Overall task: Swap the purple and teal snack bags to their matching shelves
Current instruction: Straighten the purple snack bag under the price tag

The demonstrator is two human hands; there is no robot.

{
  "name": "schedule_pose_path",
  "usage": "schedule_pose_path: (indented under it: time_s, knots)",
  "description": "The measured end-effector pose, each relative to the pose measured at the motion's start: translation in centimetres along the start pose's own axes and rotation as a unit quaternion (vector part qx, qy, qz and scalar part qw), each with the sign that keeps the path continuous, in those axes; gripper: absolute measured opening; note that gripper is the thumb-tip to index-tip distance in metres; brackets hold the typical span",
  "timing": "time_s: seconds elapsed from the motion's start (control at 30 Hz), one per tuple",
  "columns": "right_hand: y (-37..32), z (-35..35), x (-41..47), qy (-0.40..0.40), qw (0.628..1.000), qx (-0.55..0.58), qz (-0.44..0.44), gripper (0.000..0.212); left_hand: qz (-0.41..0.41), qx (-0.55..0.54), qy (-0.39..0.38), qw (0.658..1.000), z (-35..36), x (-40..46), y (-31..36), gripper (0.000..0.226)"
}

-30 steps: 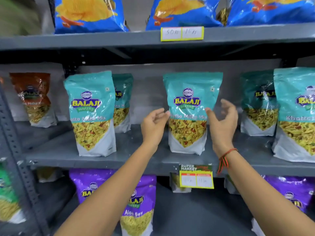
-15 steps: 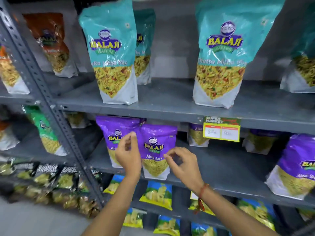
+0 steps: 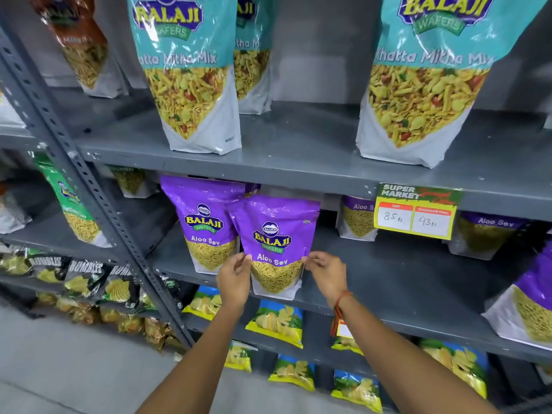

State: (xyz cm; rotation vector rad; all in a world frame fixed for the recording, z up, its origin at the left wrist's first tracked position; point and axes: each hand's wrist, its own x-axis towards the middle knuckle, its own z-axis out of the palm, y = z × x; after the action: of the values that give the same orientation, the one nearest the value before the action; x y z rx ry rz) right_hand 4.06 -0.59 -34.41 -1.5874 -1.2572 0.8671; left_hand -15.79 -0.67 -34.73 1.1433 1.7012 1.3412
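Purple snack bag (image 3: 276,243) is standing upright on the lower grey shelf (image 3: 388,282), overlapping a second purple bag (image 3: 203,222) just behind on its left. Left hand (image 3: 234,277) and right hand (image 3: 325,271) are pinching its two lower side edges between fingertips. Teal bags (image 3: 191,70) are sitting on the shelf above, well apart from both hands.

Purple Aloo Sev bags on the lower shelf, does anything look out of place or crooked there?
Only slightly: the front purple Aloo Sev bag, pinched at its sides by the left hand and right hand, leans a little and overlaps the purple bag behind it. Nothing looks spilled or torn, and every bag on this grey metal shelf is purple.
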Motion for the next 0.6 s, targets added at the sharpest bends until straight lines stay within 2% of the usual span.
schedule_pose_path:
  time_s: [0.2,0.47,0.6]
  knots:
    - [1.6,-0.5,0.6,0.037,0.999,0.011,-0.003,0.027,0.02,0.035,0.053,0.998,1.6,0.5,-0.7,0.022]
    - [3.5,-7.5,1.2,0.119,0.992,-0.037,-0.038,0.037,0.05,0.03,0.013,0.998,7.3,-2.7,1.9,0.02]
    - [4.3,-11.5,1.1,0.167,0.985,-0.036,-0.002,0.025,0.065,0.016,-0.03,0.997,10.8,-4.4,2.8,0.018]
